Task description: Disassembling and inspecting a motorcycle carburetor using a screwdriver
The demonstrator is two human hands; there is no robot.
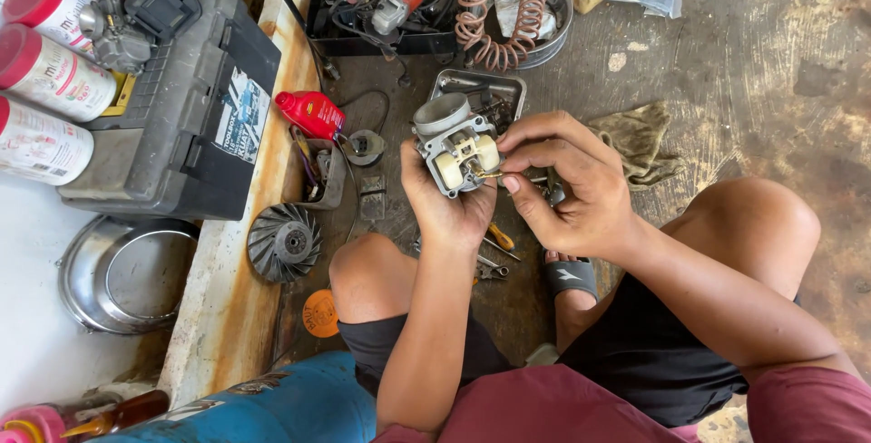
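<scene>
Grey toolbox (172, 107), upper left: rectangular blue-white label on side. Blue cylinder (272, 407), bottom edge: cut off by frame. Three white cans (45, 71) with red caps, left edge: printed labels, partly cut off. Red bottle (310, 114) beside toolbox. Round orange sticker (319, 313) on floor. Left hand (446, 203) clasps carburetor (454, 146) from below, above knees. Right hand (567, 180) pinches small brass part (490, 174) at carburetor; part hard to make out.
</scene>
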